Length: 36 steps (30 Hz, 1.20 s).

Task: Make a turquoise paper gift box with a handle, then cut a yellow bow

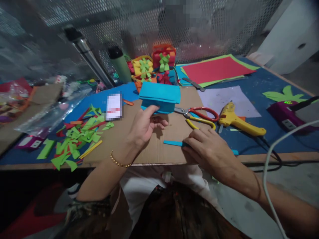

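Note:
A small blue paper box (pixel 159 93) with a lid-like top is held up by my left hand (pixel 147 124), thumb on its near side. My right hand (pixel 205 144) is closed on a narrow blue paper strip (pixel 173 143) low over the cardboard; one end of the strip sticks out to the left of my fingers. Just beyond my right hand lie scissors (pixel 199 116) with one red and one yellow handle. A yellow glue gun (pixel 240 123) rests to their right. Beneath both hands is a brown cardboard sheet (pixel 149 149).
Green and red paper scraps (pixel 74 141) are piled on the left. Finished-looking paper boxes with green bows (pixel 164 61) stand at the back beside a green bottle (pixel 119 64). Red sheets (pixel 219 69) and a cutter knife (pixel 194 84) lie behind. A white cable (pixel 266 169) crosses at right.

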{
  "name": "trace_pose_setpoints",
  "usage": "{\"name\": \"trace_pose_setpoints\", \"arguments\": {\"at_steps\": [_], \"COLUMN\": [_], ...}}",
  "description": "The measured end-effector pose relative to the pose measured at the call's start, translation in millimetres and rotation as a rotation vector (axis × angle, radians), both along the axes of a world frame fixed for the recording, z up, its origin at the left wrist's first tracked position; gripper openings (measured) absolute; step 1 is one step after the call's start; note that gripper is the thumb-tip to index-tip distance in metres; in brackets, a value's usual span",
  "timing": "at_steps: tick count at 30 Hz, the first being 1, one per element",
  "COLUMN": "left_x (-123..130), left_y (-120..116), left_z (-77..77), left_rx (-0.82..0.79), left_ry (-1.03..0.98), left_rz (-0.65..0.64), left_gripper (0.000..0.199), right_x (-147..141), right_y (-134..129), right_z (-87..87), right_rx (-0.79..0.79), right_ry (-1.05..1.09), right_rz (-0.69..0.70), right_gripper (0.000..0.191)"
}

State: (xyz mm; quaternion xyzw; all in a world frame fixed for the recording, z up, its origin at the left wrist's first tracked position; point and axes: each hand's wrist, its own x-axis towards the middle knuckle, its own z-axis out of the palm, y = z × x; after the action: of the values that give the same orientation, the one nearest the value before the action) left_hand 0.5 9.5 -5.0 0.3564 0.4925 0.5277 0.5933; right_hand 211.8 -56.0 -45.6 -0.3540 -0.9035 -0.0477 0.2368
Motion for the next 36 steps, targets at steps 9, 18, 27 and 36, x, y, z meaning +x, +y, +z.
{"name": "trace_pose_setpoints", "arguments": {"at_steps": [9,18,27,36], "left_x": [0.4,2.8,3.6,3.2], "left_y": [-2.3,-12.1,-18.3,-20.9], "left_z": [1.3,1.3,2.0,0.0], "left_rx": [-0.058,-0.043,-0.004,-0.007], "left_ry": [-0.041,-0.033,0.039,0.04], "left_rz": [-0.055,-0.251,-0.27,-0.288], "left_gripper": [0.005,0.012,0.02,0.022], "right_x": [20.1,32.8,25.2,23.5], "right_y": [11.0,22.9,25.7,26.2], "right_z": [23.5,36.4,32.4,26.1], "right_rx": [-0.41,-0.46,-0.33,-0.212], "right_ry": [0.381,0.51,0.419,0.37], "right_rz": [-0.017,-0.173,-0.166,-0.191], "right_gripper": [0.017,0.03,0.018,0.018]}}
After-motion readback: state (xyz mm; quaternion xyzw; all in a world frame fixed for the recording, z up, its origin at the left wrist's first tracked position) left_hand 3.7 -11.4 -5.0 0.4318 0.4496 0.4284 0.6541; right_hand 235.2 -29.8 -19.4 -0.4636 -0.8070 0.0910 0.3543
